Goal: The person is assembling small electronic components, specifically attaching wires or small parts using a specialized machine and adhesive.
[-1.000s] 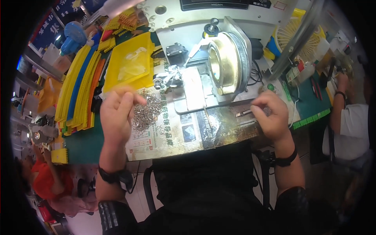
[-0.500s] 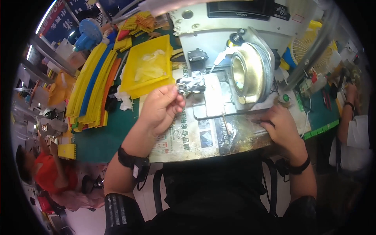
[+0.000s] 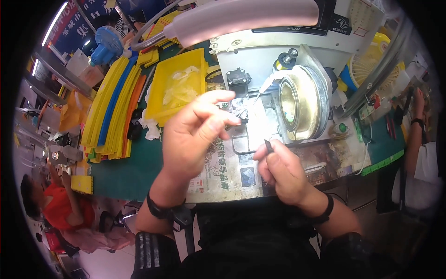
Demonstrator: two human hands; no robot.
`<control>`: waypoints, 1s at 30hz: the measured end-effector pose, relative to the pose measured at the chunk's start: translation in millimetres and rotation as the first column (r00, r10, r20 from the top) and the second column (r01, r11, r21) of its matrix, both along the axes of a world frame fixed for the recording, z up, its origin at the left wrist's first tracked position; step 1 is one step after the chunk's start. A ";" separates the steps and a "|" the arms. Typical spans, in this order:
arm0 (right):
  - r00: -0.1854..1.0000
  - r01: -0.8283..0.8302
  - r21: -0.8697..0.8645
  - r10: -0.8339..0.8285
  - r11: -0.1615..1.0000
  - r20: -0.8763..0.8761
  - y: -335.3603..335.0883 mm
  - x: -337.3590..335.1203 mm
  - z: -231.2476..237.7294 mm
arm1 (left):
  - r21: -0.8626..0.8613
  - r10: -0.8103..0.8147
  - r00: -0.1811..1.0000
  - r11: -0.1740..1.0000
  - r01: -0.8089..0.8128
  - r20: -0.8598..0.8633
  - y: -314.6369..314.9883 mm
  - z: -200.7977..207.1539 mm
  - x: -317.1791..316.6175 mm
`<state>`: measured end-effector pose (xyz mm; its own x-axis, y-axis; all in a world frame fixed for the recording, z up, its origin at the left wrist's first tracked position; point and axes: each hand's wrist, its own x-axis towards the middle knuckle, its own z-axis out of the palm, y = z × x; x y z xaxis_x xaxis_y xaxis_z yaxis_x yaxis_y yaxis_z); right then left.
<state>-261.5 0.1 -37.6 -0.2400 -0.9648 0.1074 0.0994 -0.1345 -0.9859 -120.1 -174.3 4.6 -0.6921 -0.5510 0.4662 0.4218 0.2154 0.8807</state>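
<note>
My left hand is raised over the left side of the machine's work area, its fingers apart and partly stretched out. Just past its fingertips is a small shiny metal piece beside the bright plate; glare blurs its shape. My right hand is closed in front of the plate. Between its thumb and fingers it pinches a small dark flat piece, whose lower part is hidden in the hand. A large brass-coloured ring stands upright right of the plate, and a thin white nozzle slants down toward the plate.
A pale lamp tube crosses above the machine. Left stand a yellow tray with clear plastic bags, and stacked yellow and blue strips. Printed paper covers the table front. A green button is at right. Other people sit on both sides.
My right hand has moved left and forward from the table's right side and now holds the dark piece. My left hand has loosened its pinch on the small metal piece. The view has shifted.
</note>
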 end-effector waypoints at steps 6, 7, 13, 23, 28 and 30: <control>0.992 0.108 -0.070 -0.103 0.992 0.076 -40.0 0.2 3.4 | 0.157 -0.187 0.974 0.966 0.206 -0.127 1.9 -25.2 -1.1; 0.992 0.110 -0.068 -0.105 0.992 0.076 -44.8 -1.1 2.8 | 0.068 -0.177 0.977 0.980 0.186 -0.122 0.9 -26.7 -0.7; 0.989 0.103 -0.127 -0.088 0.987 0.119 -58.4 -6.7 -1.3 | 0.023 -0.147 0.985 0.988 0.150 -0.092 4.2 -29.2 -0.2; 0.986 0.130 -0.078 -0.120 0.988 0.117 -60.8 -3.7 -0.1 | 0.029 -0.131 0.985 0.990 0.135 -0.115 8.7 -28.3 -0.4; 0.991 0.125 -0.071 -0.121 0.990 0.065 -62.4 -4.8 7.4 | 0.015 -0.170 0.976 0.985 0.174 -0.140 13.2 -29.2 0.0; 0.981 0.119 -0.047 -0.110 0.992 0.159 -64.1 -4.7 7.1 | -0.033 -0.202 0.973 0.979 0.200 -0.109 18.3 -22.5 6.9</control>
